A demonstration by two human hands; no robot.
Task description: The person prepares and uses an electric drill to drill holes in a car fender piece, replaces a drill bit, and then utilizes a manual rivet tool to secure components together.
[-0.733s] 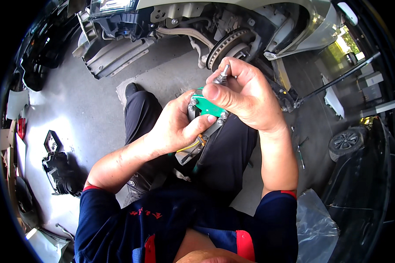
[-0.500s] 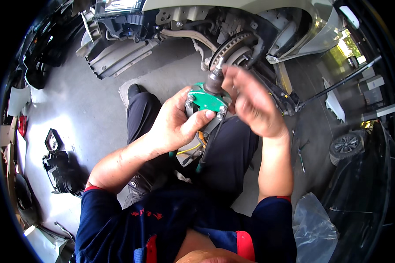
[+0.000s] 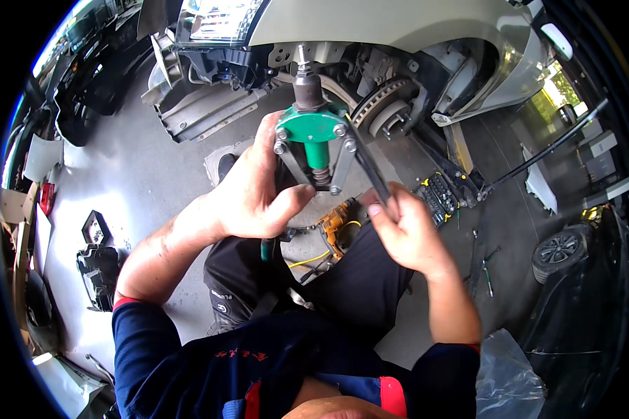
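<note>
In front of me a green-bodied puller (image 3: 313, 128) stands upright, with a grey cylindrical head and a thin metal stud at its top. Bolted steel links hang from its green plate, beside a green centre tube. My left hand (image 3: 250, 190) is closed around its left side, the thumb low near a link and the fingers partly hidden behind. On the right, my right hand (image 3: 407, 227) grips the lower end of a long dark puller leg (image 3: 372, 167), which slants down from the plate's right side. Both hands are above my lap.
An orange power drill (image 3: 333, 227) with a yellow cord lies between my legs. Beyond are a bare brake disc (image 3: 386, 106) and a light car fender (image 3: 370, 24). A tool set (image 3: 437, 199) lies right, with a wheel (image 3: 560, 249) farther off. Black parts (image 3: 96, 276) sit left.
The puller has been raised farther up and away from my lap. My right hand has left its top and moved down to the leg. The drill and tool set have come into clearer view.
</note>
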